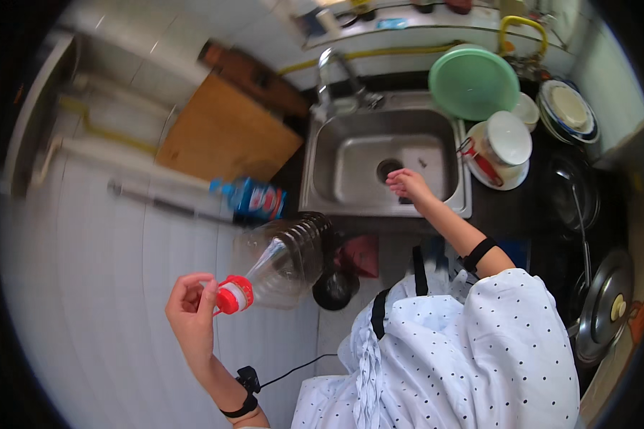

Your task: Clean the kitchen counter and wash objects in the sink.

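Observation:
My left hand (192,303) pinches the thin loop at the red cap (234,295) of a large clear plastic bottle (287,263). The bottle is tilted, its neck towards my hand and its ribbed body away from me, below the counter's front edge. Over the front right part of a stainless steel sink (349,161) hangs my right hand (409,186), fingers loosely bent, with nothing visible in it. Near its fingertips is the sink drain (390,170). A small dark scrap (422,162) lies on the basin floor.
A chrome faucet (349,80) rises behind the sink. Left of it are a wooden board (228,131) and a blue detergent bottle (257,199). On the right stand a green basin (473,83), a white bowl (509,138) on a plate with a red peeler (485,166), stacked dishes (568,110) and a lidded pan (604,311).

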Demonstrator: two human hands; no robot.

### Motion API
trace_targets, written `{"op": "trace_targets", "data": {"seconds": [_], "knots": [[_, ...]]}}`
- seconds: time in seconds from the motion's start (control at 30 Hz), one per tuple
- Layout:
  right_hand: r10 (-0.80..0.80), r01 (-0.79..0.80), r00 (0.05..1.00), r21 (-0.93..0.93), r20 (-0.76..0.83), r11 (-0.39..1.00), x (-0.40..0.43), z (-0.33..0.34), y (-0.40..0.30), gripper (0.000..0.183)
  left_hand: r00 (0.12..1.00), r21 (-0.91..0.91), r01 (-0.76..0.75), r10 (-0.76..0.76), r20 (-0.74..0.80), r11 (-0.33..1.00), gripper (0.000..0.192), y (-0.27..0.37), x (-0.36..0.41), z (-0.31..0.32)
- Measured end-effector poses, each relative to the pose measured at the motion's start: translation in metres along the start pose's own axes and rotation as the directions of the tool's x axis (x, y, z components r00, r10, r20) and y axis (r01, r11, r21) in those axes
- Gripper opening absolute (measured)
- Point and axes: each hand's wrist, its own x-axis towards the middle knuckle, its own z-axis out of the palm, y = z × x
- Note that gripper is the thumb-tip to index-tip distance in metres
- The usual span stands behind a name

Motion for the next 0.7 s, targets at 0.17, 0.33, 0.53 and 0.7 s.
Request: {"op": "trace_targets", "data": {"seconds": [0.17,0.33,0.53,0.7], "knots": [[0.071,-0.068,0.995,-0.034,0.069,0.997,-0.062,0.044,0.046,0.019,0.982,-0.120,0.189,-0.191,-0.003,0.975,0.010,-0.090,-0.077,-0.045],[0.129,-0.070,0.958,-0.227,0.256,0.971,-0.133,0.062,0.078,0.020,0.922,-0.116,0.372,-0.381,-0.072,0.921,0.011,-0.234,-0.169,-0.065],[0.260,-0.256,0.965,-0.346,-0.036,0.902,-0.136,-0.008,0.144,0.018,0.745,-0.128,0.667,-0.661,0.089,0.734,0.011,-0.418,-0.274,-0.049],[0.290,-0.385,0.918,-0.432,-0.269,0.816,-0.133,-0.109,0.198,0.015,0.538,-0.142,0.836,-0.843,0.015,0.531,0.016,-0.571,-0.350,-0.038]]}}
